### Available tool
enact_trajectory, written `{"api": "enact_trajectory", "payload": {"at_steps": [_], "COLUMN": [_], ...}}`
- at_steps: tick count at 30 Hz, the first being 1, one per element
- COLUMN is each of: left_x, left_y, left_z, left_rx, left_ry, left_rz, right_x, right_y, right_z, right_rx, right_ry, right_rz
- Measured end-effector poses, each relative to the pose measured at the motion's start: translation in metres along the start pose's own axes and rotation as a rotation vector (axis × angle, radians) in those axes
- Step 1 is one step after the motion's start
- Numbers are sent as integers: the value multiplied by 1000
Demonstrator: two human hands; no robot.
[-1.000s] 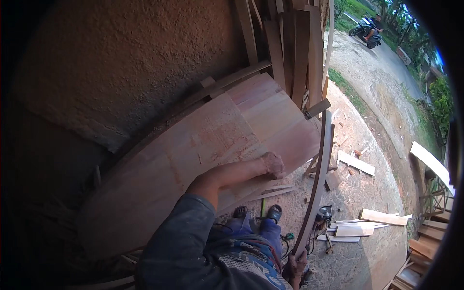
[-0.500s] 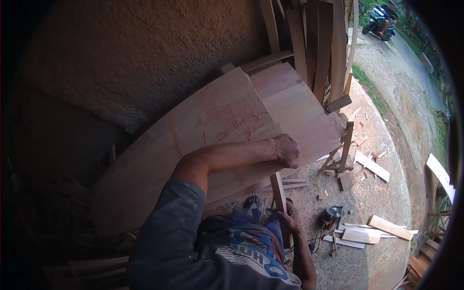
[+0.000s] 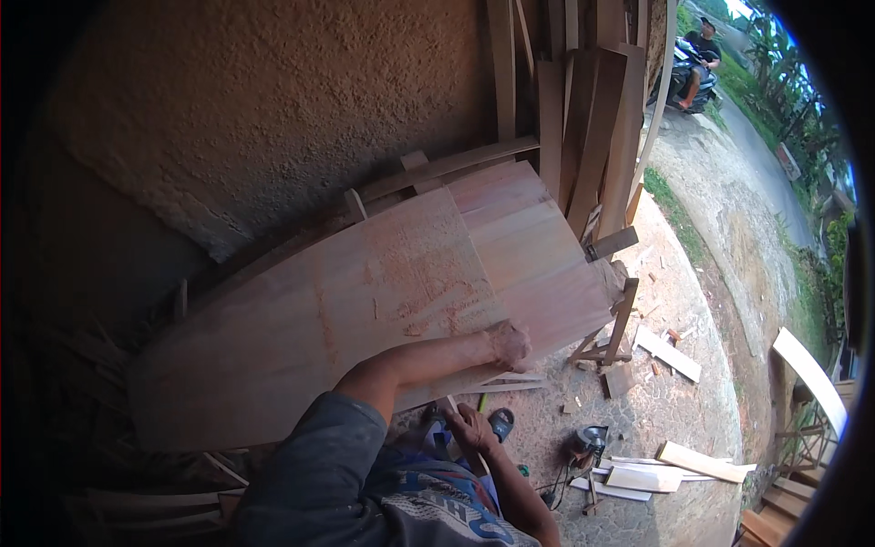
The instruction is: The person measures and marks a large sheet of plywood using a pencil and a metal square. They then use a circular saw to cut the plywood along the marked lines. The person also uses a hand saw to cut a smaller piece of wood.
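My left hand [image 3: 510, 346] is closed at the near right corner of a large pale wooden panel [image 3: 392, 301]; its fingers seem to wrap the edge, though they are partly hidden. Shavings lie scattered on that panel, which overlaps a second reddish board [image 3: 538, 246]. Below the panel's near edge, my right hand [image 3: 469, 427] grips a narrow wooden strip [image 3: 448, 404]. The strip's upper end comes close to the panel; whether it touches cannot be seen.
Planks [image 3: 592, 118] lean against the rough wall [image 3: 301, 82]. A trestle leg [image 3: 622, 319] stands at the right end. On the ground lie a corded power tool [image 3: 586, 445], offcuts [image 3: 670, 354] and boards [image 3: 702, 460]. A person on a motorbike [image 3: 688, 87] is outside.
The whole view has shifted, so the boards sit lower and further left. My right hand has moved left, toward the panel, with the strip. My left hand stays at the panel's corner.
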State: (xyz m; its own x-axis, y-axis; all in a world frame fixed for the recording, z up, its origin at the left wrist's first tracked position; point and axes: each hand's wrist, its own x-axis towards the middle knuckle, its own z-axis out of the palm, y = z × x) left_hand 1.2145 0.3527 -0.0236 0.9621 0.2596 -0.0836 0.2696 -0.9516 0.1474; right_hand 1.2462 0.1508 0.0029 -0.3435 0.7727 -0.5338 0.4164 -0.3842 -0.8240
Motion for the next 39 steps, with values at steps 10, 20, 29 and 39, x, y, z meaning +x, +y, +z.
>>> {"api": "enact_trajectory", "payload": {"at_steps": [10,20,29,39], "left_x": [-85,-179,-167,-160], "left_y": [6,36,36,25], "left_z": [-25,-8,-7,-6], "left_rx": [-95,-118,-71,28], "left_ry": [504,395,419,406], "left_rz": [-330,-548,-560,-551], "right_x": [-34,-75,-173,-268], "right_y": [-16,171,269,219], "right_z": [-7,23,154,182], "right_rx": [2,103,169,373], "right_ry": [103,895,741,574], "right_rz": [16,245,660,363]}}
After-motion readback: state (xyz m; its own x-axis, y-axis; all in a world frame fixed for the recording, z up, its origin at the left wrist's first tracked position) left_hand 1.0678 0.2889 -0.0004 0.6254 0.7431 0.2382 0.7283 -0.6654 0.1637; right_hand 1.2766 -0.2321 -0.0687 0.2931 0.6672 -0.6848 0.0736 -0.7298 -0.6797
